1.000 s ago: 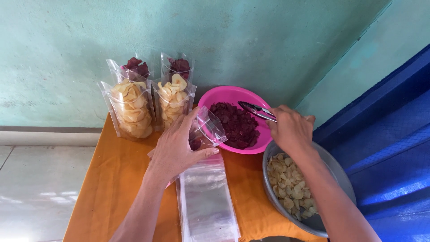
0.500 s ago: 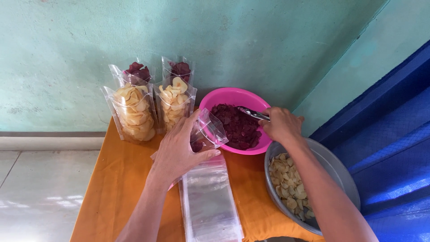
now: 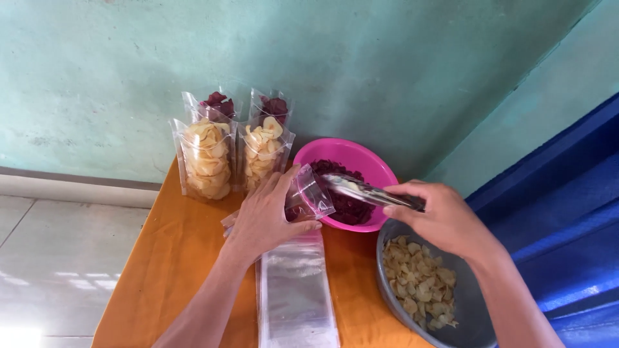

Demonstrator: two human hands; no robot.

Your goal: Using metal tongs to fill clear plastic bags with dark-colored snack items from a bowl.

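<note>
Holding one clear pouch [image 3: 308, 193] upright and tilted toward the bowls, the left hand [image 3: 267, 216] wraps its fingers and thumb around the pouch's lower part, above the orange table [image 3: 174, 258]; a few dark red chips show inside it. One pair of metal tongs [image 3: 371, 191] is gripped by the right hand [image 3: 442, 216], fingers clenched around the handle, and the tongs' tips sit at the pouch's open mouth, over the edge of the pink bowl [image 3: 361, 161]. That single pink bowl holds dark red chips and stands against the green wall [image 3: 387, 64]. Just beside it, nearer the person, one grey metal bowl [image 3: 474, 309] holds pale yellow chips; the right wrist crosses its rim. One stack of empty clear bags [image 3: 295, 290] lies flat on the table below the left hand. Four filled pouches stand at the back left in two rows: two front pouches of pale chips [image 3: 206, 161], and two rear pouches of dark red chips [image 3: 218, 103] partly hidden behind them. A blue cloth [image 3: 567, 212] hangs on the right
</note>
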